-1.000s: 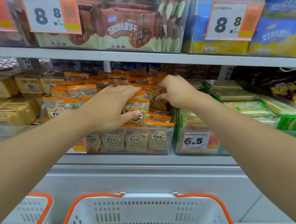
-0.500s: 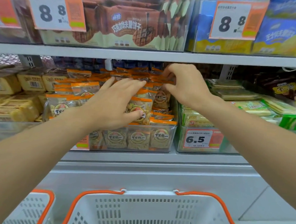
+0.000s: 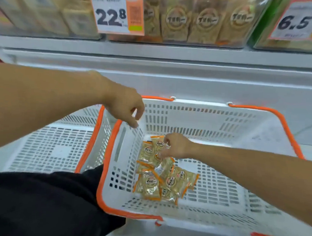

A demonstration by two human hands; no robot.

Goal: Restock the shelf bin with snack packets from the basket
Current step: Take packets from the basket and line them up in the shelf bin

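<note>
The white slotted plastic basket with orange rim [image 3: 196,214] sits low in front of the shelf, so both hands reach down into it. The right hand [image 3: 175,146] is at the far end of a loose heap of clear snack packets with orange edges and round labels [image 3: 158,180] on the basket floor, fingers curled and seemingly pinching the topmost packet [image 3: 158,145], likely to lift it. The left hand [image 3: 127,109] hovers by the basket's left wall, fingers loosely curled, holding nothing, probably ready to gather more. Above, the clear plastic shelf bin [image 3: 194,21] holds matching packets upright behind an orange-framed price tag [image 3: 117,13].
</note>
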